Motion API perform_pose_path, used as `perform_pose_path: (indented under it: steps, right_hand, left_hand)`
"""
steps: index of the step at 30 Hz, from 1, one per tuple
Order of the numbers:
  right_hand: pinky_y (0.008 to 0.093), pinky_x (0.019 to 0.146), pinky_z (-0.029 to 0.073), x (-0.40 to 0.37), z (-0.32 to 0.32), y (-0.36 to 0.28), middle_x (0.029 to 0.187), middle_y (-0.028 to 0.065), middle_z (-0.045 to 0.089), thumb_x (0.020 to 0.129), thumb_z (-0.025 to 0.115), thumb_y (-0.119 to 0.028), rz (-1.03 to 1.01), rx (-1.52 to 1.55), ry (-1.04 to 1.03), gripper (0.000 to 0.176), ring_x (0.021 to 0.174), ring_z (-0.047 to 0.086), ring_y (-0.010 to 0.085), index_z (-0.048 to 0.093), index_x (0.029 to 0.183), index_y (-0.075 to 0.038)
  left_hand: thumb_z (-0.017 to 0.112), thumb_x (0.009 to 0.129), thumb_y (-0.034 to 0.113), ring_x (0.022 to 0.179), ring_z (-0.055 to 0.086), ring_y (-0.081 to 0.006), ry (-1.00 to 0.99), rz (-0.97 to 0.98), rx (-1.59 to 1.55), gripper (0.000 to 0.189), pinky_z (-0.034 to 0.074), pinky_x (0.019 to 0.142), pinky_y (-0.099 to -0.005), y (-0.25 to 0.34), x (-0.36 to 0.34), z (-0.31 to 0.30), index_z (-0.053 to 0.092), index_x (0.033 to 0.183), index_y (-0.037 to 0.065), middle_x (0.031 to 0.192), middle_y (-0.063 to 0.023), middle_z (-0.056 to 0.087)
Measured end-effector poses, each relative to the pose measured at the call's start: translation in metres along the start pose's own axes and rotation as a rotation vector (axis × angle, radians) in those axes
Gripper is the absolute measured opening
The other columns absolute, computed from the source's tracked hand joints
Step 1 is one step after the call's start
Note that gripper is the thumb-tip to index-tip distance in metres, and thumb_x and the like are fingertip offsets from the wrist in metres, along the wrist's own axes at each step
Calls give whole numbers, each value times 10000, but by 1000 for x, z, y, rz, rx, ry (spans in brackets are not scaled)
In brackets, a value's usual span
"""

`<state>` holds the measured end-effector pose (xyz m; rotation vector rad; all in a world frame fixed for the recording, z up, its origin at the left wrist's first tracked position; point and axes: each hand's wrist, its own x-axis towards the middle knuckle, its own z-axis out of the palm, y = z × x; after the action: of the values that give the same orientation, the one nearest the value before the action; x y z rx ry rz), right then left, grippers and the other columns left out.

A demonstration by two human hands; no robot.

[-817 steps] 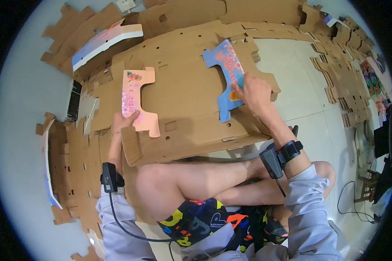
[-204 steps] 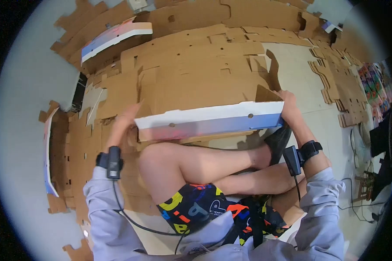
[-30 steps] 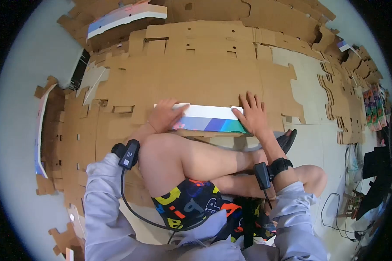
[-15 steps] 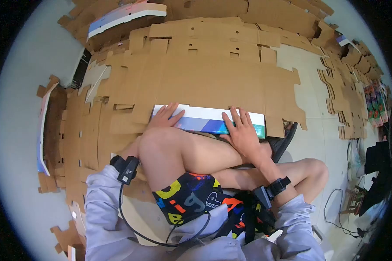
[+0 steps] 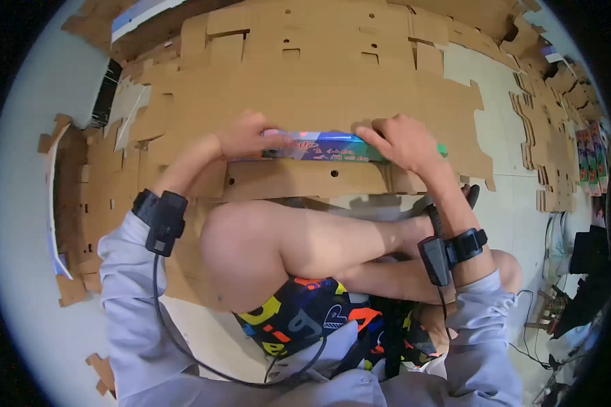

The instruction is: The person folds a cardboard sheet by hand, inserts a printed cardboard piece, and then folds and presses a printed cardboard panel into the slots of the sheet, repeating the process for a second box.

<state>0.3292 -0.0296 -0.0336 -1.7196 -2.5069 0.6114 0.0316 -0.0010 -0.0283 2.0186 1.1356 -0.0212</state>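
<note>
In front of my legs, a long printed cardboard flap [image 5: 329, 146] in purple, blue and green stands raised, its lettered face toward me. My left hand [image 5: 251, 134] is closed round its left part, and my right hand [image 5: 404, 141] grips it near the green right end. Some fingertips are hidden behind the flap. It appears to belong to the large brown cardboard sheet [image 5: 319, 88] spread out beyond it. A brown strip of cardboard with round holes [image 5: 299, 178] lies on the near side, between the flap and my shin.
More cut cardboard [image 5: 81, 197] lies at the left, with a printed edge. Stacked cardboard pieces [image 5: 546, 136] lie on the right. Beyond them are colourful printed packages [image 5: 592, 159] and a small wooden stool [image 5: 546, 308]. My crossed legs [image 5: 305, 237] are close to the sheet.
My hands lay flat on the white and blue printed strip; now both are closed on it, farther from my body. The strip has turned up, showing its lettered side.
</note>
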Motion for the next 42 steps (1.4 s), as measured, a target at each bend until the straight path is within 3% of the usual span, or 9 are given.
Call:
perform_pose_path:
  steps: [11, 18, 21, 29, 32, 35, 38, 40, 42]
  right_hand:
    - [412, 669, 483, 66, 8, 36, 728, 216, 626, 891, 397, -545, 76, 127, -65, 585, 712, 621, 334, 678, 1005, -44]
    - [460, 670, 481, 72, 42, 47, 732, 210, 628, 877, 452, -418, 157, -47, 398, 437, 730, 608, 381, 660, 803, -42]
    - [465, 682, 494, 79, 43, 53, 757, 193, 642, 872, 429, -422, 164, -66, 464, 441, 727, 618, 375, 659, 791, -55]
    - [406, 719, 508, 42, -2, 17, 809, 195, 656, 847, 513, -441, 272, -6, 145, 438, 809, 640, 337, 665, 921, -37]
    - [381, 706, 516, 2, -13, 20, 857, 142, 672, 849, 539, -433, 40, 267, 82, 429, 802, 649, 274, 657, 981, -42]
    - [290, 694, 494, -64, -19, 65, 829, 61, 643, 856, 592, -345, -85, 903, 356, 348, 731, 608, 155, 635, 973, -20]
    - [251, 589, 481, -120, -25, 108, 715, 61, 600, 886, 559, -342, 416, 1211, 812, 377, 638, 590, 126, 620, 904, 30]
    - [282, 506, 488, -138, 8, 157, 670, 78, 606, 858, 573, -343, 738, 923, 548, 385, 550, 600, 153, 623, 908, 35]
    - [323, 457, 497, -142, 29, 145, 665, 136, 629, 829, 584, -342, 717, 731, 341, 395, 518, 624, 189, 628, 910, 42]
  left_hand:
    - [502, 859, 550, 569, 586, -234, 18, -53, 105, 581, 483, 572, -367, -37, 53, -12, 666, 755, 2, 602, -135, 597]
    - [449, 866, 560, 668, 631, -327, 289, -162, 265, 543, 504, 688, -425, -47, 69, 4, 694, 768, 86, 657, -146, 637]
    - [496, 872, 517, 612, 620, -266, 324, -202, 254, 500, 498, 660, -401, -45, 67, 6, 678, 803, 56, 604, -136, 604]
    - [548, 868, 461, 774, 588, -164, 87, -71, 21, 470, 472, 703, -318, -17, 27, -4, 627, 1076, 47, 856, -97, 644]
    - [551, 891, 373, 773, 552, -115, 85, -97, -143, 403, 456, 692, -275, -11, -3, -11, 620, 1092, 31, 854, -49, 623]
    - [547, 911, 291, 764, 511, -63, 460, -73, -367, 335, 424, 635, -232, -2, -60, -9, 612, 1114, 33, 855, -16, 590]
    - [551, 912, 300, 621, 484, -37, 920, -181, -543, 263, 383, 534, -208, -50, -113, 3, 618, 964, 52, 724, -5, 549]
    - [549, 913, 282, 583, 488, -43, 1053, -340, -626, 240, 379, 489, -213, -93, -134, 25, 615, 919, 52, 660, 13, 519]
    - [554, 904, 260, 591, 510, -58, 1054, -521, -646, 234, 388, 469, -226, -131, -141, 52, 585, 1012, 55, 647, 18, 506]
